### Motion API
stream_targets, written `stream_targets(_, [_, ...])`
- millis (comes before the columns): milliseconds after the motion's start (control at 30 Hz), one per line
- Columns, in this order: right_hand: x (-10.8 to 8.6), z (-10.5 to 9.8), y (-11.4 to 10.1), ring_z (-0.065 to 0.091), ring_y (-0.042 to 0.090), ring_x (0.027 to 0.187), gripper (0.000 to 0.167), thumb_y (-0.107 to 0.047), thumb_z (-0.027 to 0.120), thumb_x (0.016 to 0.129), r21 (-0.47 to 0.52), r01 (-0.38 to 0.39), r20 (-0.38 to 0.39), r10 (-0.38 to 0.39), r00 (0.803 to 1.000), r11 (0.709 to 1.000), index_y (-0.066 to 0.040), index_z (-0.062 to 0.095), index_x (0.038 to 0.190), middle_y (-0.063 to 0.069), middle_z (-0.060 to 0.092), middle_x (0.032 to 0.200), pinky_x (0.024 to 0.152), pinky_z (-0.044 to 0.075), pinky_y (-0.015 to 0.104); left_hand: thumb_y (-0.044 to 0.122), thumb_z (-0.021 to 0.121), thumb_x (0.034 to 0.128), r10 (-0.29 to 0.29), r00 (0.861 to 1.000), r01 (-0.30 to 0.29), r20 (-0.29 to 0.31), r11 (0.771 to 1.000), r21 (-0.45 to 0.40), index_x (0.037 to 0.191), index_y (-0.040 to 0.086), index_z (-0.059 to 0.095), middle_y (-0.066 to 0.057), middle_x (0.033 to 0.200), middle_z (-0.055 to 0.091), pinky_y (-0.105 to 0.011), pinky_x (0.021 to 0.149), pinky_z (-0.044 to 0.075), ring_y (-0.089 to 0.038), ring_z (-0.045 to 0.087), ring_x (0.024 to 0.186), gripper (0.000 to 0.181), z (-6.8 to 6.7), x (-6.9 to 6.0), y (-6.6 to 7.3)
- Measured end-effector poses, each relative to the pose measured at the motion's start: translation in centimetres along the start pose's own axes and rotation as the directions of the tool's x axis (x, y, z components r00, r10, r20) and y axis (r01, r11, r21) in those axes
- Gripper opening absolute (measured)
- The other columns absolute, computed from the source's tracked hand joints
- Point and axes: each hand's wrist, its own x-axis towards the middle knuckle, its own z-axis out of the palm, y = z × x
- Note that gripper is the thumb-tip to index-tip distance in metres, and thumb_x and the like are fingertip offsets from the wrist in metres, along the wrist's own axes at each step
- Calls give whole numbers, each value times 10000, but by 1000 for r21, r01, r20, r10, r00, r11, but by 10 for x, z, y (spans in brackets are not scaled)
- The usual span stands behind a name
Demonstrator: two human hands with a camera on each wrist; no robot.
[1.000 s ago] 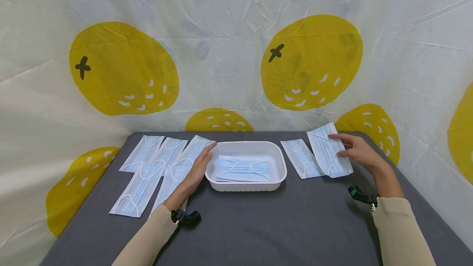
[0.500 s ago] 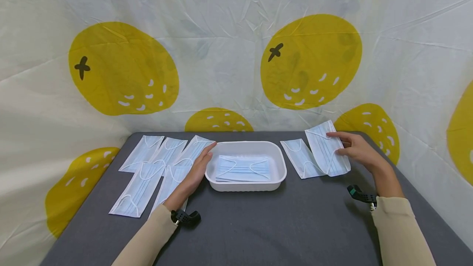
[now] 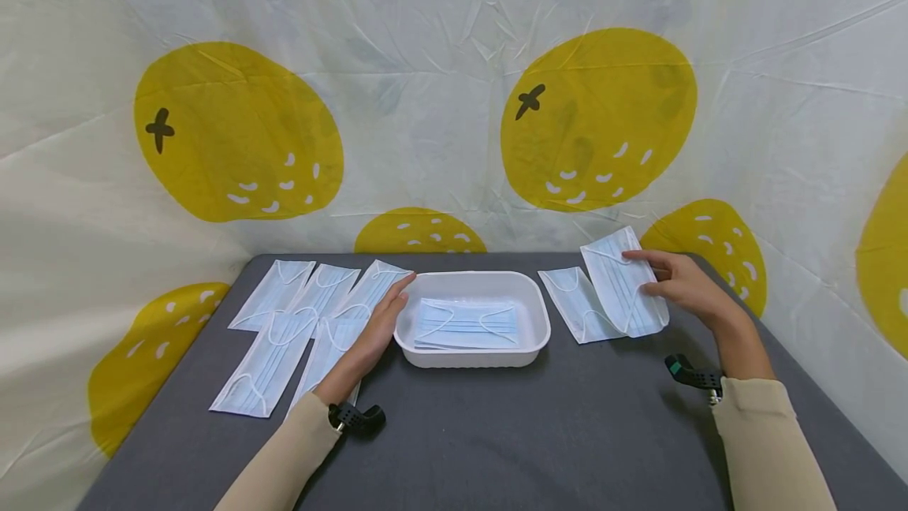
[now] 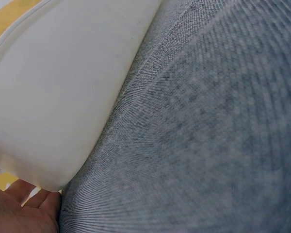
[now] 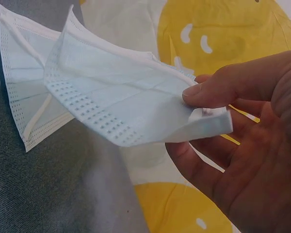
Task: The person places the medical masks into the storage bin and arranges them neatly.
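My right hand (image 3: 688,292) pinches a light blue face mask (image 3: 615,278) by its right edge, thumb on one side and fingers on the other. In the right wrist view this mask (image 5: 119,94) is lifted and bent, overlapping another face mask (image 5: 26,73) that lies on the table. A white plastic tray (image 3: 471,359) stands at the middle, with a small stack of face masks (image 3: 464,322) lying flat in it. My left hand (image 3: 372,337) rests against the tray's left side, fingers extended; the left wrist view shows its fingers beside the tray wall (image 4: 63,97).
Several face masks (image 3: 262,361) lie on the left of the dark grey table (image 3: 511,432), partly overlapping and partly hidden by my left hand and arm. A white curtain (image 3: 426,124) with yellow fruit prints hangs behind the table's far edge.
My right hand has shifted slightly left and a little up, carrying the pinched face mask with it. The left hand, the tray and the other masks stay where they were.
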Motion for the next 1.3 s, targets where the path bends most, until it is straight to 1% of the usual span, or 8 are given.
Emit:
stream_targets(67, [0, 0, -2, 506, 513, 1278, 581, -90, 640, 973, 3, 1, 1, -1, 1000, 1000, -27, 477, 1527, 323, 394, 1564, 1040, 491, 602, 323, 302, 1137, -2, 1000, 2, -4, 1000, 3, 1627, 273, 324, -19, 1721, 246, -562, 1310, 59, -256, 149, 1618, 493, 0, 0, 0])
stream_targets(167, [-1, 1, -5, 503, 512, 1281, 578, -91, 638, 976, 1, 6, 0, -6, 1000, 1000, -26, 476, 1527, 323, 398, 1562, 1059, 460, 660, 325, 303, 1138, -9, 1000, 9, -10, 1000, 8, 1626, 280, 328, -13, 1720, 249, -559, 1310, 66, -252, 153, 1617, 491, 0, -1, 1])
stream_targets(467, [-1, 1, -11, 546, 471, 1231, 571, -101, 646, 977, -19, 17, -2, -17, 1000, 1000, -38, 489, 1523, 306, 438, 1533, 1000, 528, 507, 323, 299, 1139, -15, 1000, 15, -11, 1000, 17, 1631, 273, 315, -15, 1724, 237, -564, 1308, 73, -255, 146, 1618, 495, 1, -1, 2])
stream_targets(700, [-1, 2, -15, 539, 480, 1244, 566, -103, 638, 986, -16, 20, -2, -20, 1000, 1000, -54, 488, 1530, 300, 438, 1536, 1034, 497, 620, 315, 310, 1137, -6, 1000, 6, -12, 1000, 14, 1625, 276, 327, -11, 1721, 241, -554, 1311, 74, -247, 149, 1616, 490, 1, -2, 2])
stream_targets(867, [-1, 2, -18, 553, 483, 1237, 561, -100, 639, 987, -22, 21, -4, -21, 1000, 1000, -56, 493, 1527, 299, 446, 1531, 1025, 510, 605, 316, 305, 1139, -11, 1000, 11, -16, 1000, 21, 1624, 281, 332, -12, 1720, 248, -563, 1308, 75, -252, 150, 1616, 487, 1, -2, 2])
stream_targets(1000, [-1, 2, -20, 560, 471, 1222, 563, -99, 641, 985, -23, 18, -2, -19, 1000, 1000, -56, 494, 1527, 298, 455, 1519, 992, 541, 515, 306, 305, 1139, -12, 1000, 13, -17, 1000, 19, 1626, 277, 328, -11, 1721, 246, -564, 1308, 71, -251, 147, 1617, 489, 1, -3, 3])
stream_targets(1200, [-1, 1, -24, 571, 452, 1207, 559, -104, 647, 985, -16, 19, 2, -19, 1000, 1000, -54, 500, 1522, 293, 467, 1509, 859, 506, 197, 305, 297, 1139, -11, 1000, 11, -5, 1000, 20, 1631, 271, 312, -22, 1724, 234, -571, 1307, 61, -262, 143, 1618, 493, 1, -3, 4])
stream_targets(1300, [-1, 1, -27, 572, 452, 1206, 558, -112, 648, 988, -12, 15, 4, -15, 1000, 1000, -55, 499, 1522, 292, 467, 1509, 838, 493, 160, 314, 297, 1139, -9, 1000, 9, 0, 1000, 12, 1631, 267, 310, -21, 1722, 236, -563, 1310, 63, -256, 149, 1617, 494, 0, -3, 4])
